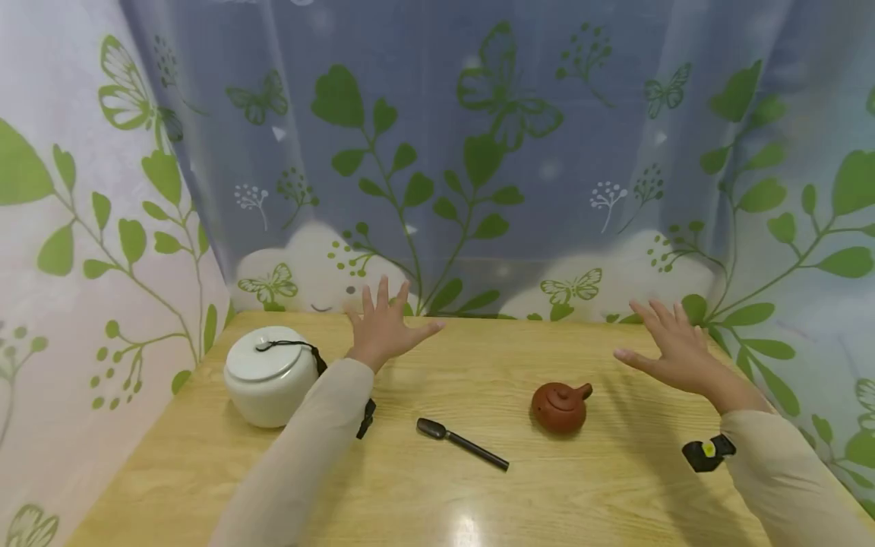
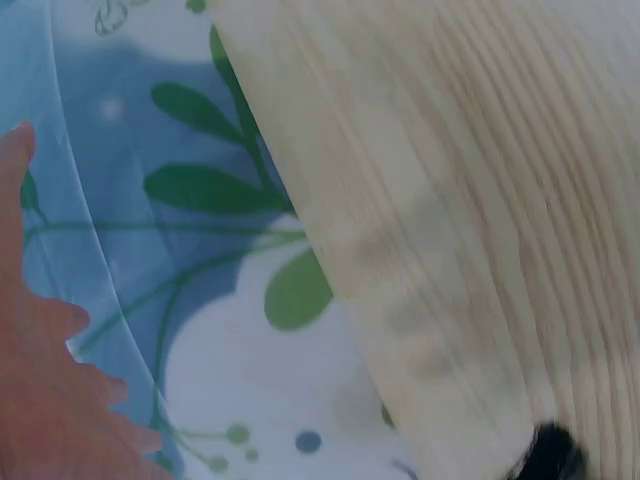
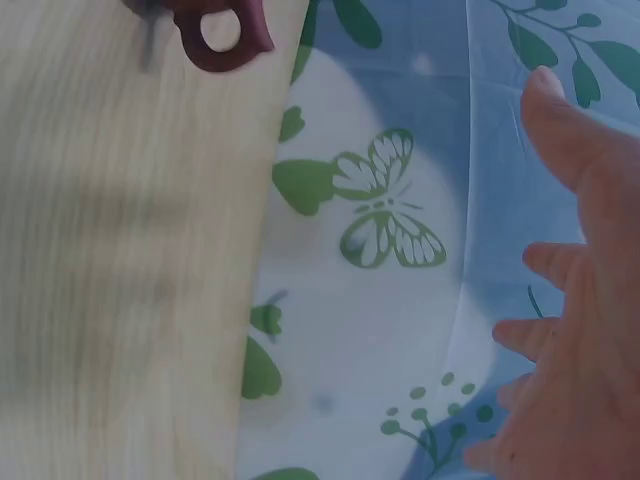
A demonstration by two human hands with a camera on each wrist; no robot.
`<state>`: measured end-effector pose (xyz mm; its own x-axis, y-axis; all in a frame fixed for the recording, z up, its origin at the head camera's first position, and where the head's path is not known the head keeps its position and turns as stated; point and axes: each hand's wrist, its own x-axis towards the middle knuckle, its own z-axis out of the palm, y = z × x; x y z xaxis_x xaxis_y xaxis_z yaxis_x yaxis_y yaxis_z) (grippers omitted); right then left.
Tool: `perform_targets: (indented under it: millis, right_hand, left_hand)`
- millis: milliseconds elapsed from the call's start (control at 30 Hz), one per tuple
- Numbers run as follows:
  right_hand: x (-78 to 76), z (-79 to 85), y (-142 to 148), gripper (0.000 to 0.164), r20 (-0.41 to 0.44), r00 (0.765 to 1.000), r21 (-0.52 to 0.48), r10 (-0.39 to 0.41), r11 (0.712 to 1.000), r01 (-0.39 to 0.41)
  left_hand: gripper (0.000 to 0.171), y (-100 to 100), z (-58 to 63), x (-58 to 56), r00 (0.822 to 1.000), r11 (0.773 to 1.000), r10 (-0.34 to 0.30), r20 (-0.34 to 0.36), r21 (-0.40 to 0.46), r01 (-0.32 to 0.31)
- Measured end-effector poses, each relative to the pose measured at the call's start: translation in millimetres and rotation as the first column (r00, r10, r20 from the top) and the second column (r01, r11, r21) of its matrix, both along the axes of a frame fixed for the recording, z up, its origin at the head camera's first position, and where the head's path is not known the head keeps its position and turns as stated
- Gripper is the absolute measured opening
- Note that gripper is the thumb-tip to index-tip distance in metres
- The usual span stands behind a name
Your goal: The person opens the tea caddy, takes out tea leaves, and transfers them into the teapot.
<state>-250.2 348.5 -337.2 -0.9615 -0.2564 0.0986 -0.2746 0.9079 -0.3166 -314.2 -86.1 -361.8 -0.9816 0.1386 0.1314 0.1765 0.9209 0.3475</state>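
My left hand [image 1: 384,328] is held over the back of the table, fingers spread, holding nothing. Beside that forearm stands a white lidded jar [image 1: 263,391] with a black cord and tassel at its lid knob [image 1: 262,344]. On the right, my other hand [image 1: 673,351] is raised with its fingers apart and nothing in it. Nearest to it is a small reddish-brown clay teapot [image 1: 559,410], lid on; the right wrist view catches its ring-shaped handle [image 3: 262,25]. Between the forearms lies a black scoop-like spoon [image 1: 472,448], its bowl toward the left.
The light wooden table [image 1: 383,494] ends at a patterned curtain [image 1: 424,175] with green leaves and butterflies. More of this cloth hangs along the left and right sides. Both wrists wear black straps, the right one [image 1: 707,453] with a yellow spot.
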Motion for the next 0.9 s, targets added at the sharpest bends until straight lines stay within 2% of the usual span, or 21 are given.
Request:
perform_targets:
  millis: [167, 367, 567, 900]
  right_hand:
    - [3.0, -12.1, -7, 0.089, 0.012, 0.998, -0.079, 0.066, 0.995, -0.065]
    - [9.9, -24.7, -16, 0.085, 0.019, 0.993, -0.143, 0.12, 0.983, -0.116]
    - [16.2, -41.4, -27, 0.08, -0.022, 0.988, -0.167, 0.153, 0.974, -0.154]
    - [21.8, -61.9, -45, 0.064, -0.113, 0.977, -0.252, 0.18, 0.946, -0.204]
  left_hand:
    - [0.106, 15, -6.5, 10.3, 0.998, 0.998, -0.053, 0.032, 0.024, 0.052]
    - [0.105, 43, -14.3, 20.9, 0.992, 0.99, -0.113, 0.052, 0.095, 0.108]
    - [0.105, 72, -33.2, 30.3, 0.979, 0.973, -0.184, 0.086, 0.156, 0.169]
    - [0.109, 123, -49.8, 52.3, 0.95, 0.941, -0.283, 0.135, 0.229, 0.248]
